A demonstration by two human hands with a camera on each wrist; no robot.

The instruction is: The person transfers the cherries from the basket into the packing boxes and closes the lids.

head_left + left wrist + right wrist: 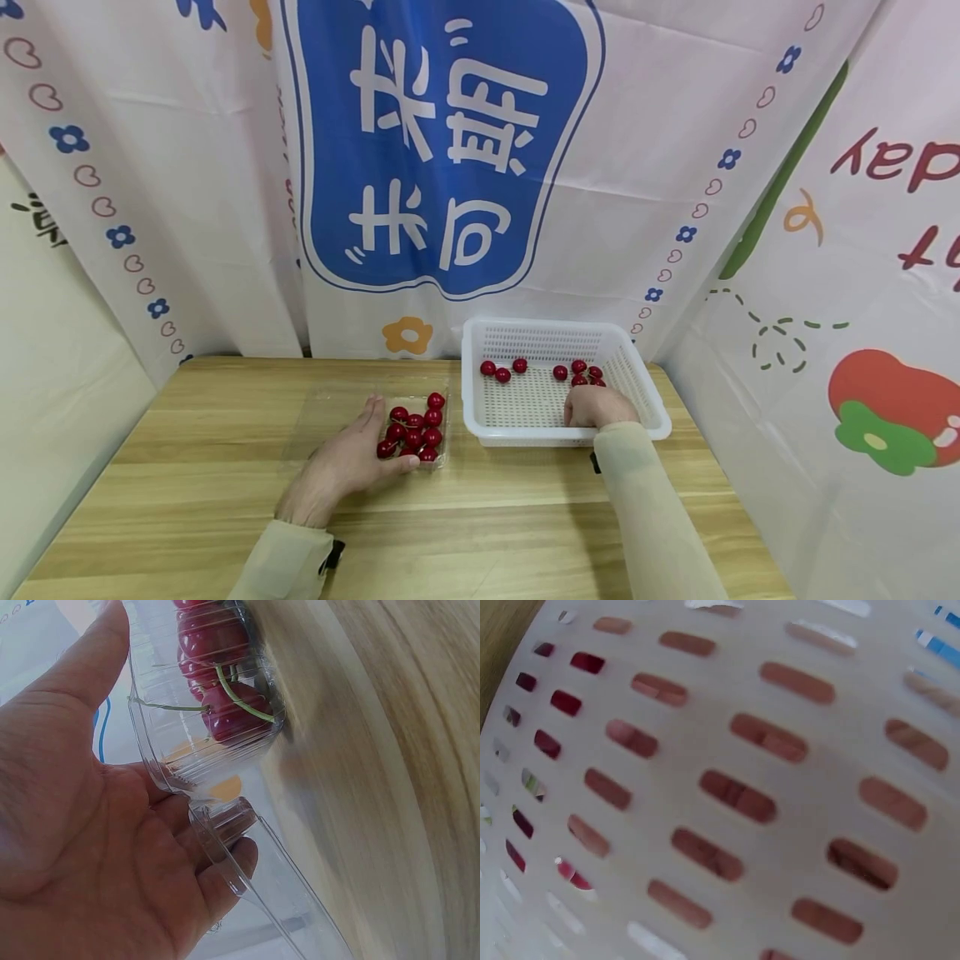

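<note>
My left hand (345,462) grips the near left corner of a clear plastic box (161,742), thumb along one wall, fingers round the hinge side. Its lid (318,417) lies folded open to the left. Several red cherries (413,437) with green stems fill the box. My right hand (596,408) reaches down inside a white plastic basket (480,432) at its near right, fingers bent downward. Several cherries (578,367) lie just beyond those fingers. Through the basket's slots, the right wrist view shows fingers and red cherries (566,703); I cannot tell whether the fingers hold one.
Three more cherries (502,375) lie in the left part of the basket. The box and basket stand side by side near the back of a wooden table (465,525). A printed cloth (645,125) hangs close behind, and another cloth (862,292) hangs on the right.
</note>
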